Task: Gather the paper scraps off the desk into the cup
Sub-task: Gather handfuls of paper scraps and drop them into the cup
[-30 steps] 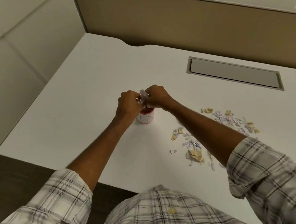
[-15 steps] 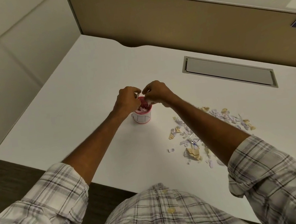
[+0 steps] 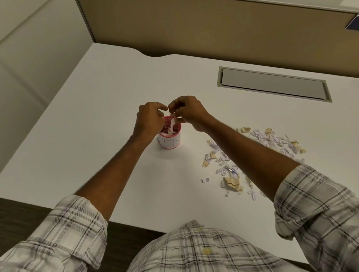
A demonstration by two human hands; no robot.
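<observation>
White plaid shirt [image 3: 191, 269], grey-lilac checks; sleeves [image 3: 71, 225] rolled; buttons [image 3: 207, 250] perhaps yellowish.

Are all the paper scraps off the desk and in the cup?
No, a scatter of paper scraps lies on the desk to the right of the cup.

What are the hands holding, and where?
The right hand pinches a paper scrap by its top end, above the cup. For the left hand, cannot tell.

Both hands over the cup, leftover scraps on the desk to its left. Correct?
Not quite: the head view shows the scraps on the desk to the right of the cup, not its left. Left hand and right hand are over the cup.
</observation>
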